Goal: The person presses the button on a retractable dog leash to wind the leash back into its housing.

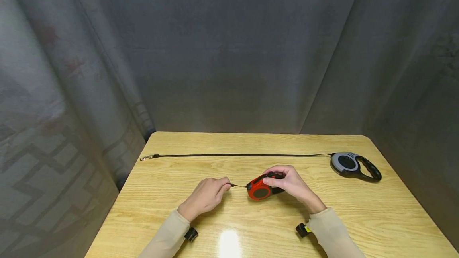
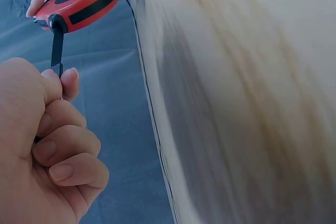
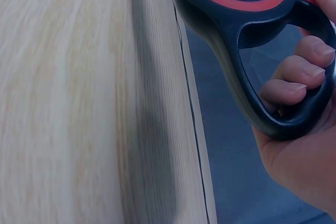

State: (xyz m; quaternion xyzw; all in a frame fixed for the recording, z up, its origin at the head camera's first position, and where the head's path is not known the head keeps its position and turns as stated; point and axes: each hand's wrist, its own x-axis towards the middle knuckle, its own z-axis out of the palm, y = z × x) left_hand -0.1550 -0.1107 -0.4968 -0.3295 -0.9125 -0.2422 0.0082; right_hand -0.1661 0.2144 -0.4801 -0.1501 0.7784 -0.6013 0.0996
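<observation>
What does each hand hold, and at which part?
Right hand grips the red retractable leash by its black handle loop; left hand pinches the end of its pulled-out tape.

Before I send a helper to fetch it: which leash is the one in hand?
On the wooden table, look near the front middle, between the two hands. The red leash sits in the right hand, its tape barely out; the grey leash behind lies untouched, tape fully stretched.

Both forearms, in pale sleeves, reach forward over the table edge with the hands close together. The left hand [image 1: 206,195] is curled into a loose fist, thumb and forefinger pinched together. The right hand [image 1: 292,184] lies palm down, its fingers [image 3: 286,80] wrapped through a handle.
</observation>
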